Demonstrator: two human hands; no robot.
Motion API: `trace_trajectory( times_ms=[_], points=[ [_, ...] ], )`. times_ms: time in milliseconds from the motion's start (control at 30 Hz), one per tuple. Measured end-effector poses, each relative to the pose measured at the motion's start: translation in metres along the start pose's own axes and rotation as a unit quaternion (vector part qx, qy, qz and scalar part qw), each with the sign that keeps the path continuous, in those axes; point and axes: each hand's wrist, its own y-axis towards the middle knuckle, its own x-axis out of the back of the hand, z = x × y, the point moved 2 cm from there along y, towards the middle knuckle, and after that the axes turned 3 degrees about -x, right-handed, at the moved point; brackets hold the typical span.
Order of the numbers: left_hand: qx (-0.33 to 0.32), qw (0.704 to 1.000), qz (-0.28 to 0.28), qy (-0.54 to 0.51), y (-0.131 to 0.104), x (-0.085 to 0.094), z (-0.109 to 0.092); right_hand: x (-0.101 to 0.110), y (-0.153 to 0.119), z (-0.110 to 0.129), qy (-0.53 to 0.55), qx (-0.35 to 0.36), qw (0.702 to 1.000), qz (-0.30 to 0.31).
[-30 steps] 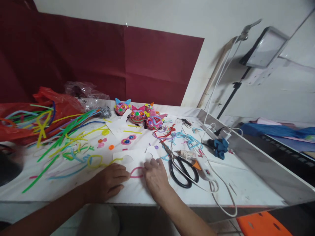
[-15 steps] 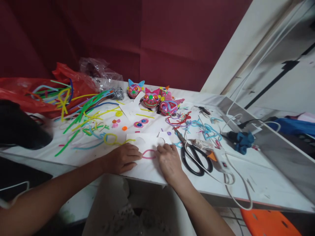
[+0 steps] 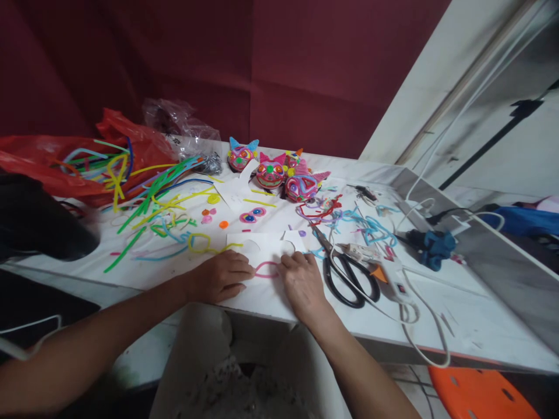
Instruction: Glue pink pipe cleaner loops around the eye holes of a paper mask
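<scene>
A pink pipe cleaner (image 3: 266, 263), bent into a pointed oval loop, lies low over the table's front part. My left hand (image 3: 221, 276) pinches its left end, with the fingers closed. At the other end, the curled fingers of my right hand (image 3: 301, 280) press on the loop; their tips are partly hidden. Just beyond the loop lies a piece of white paper (image 3: 267, 245) with curved cuts. Black-handled scissors (image 3: 349, 279) rest to the right of my right hand. A yellow pipe cleaner (image 3: 200, 243) is beyond my left hand.
Several colourful animal heads (image 3: 271, 173) stand at the back. Pipe cleaners (image 3: 159, 189) spill from a red plastic bag (image 3: 131, 137) on the left. A white glue gun (image 3: 395, 281) and its cord lie on the right. A dark object (image 3: 43, 221) juts in from the left.
The whole view has shifted slightly. Both hands stay at the two ends of the pink loop, which looks the same.
</scene>
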Motion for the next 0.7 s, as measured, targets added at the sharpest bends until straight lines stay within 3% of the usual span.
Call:
trace_trajectory(
  times_ms=[700],
  points=[
    [0.016, 1.0, 0.002, 0.0, -0.001, 0.0011, -0.001, -0.0005, -0.0003, 0.0012, -0.008, -0.005, 1.0, -0.012]
  ],
)
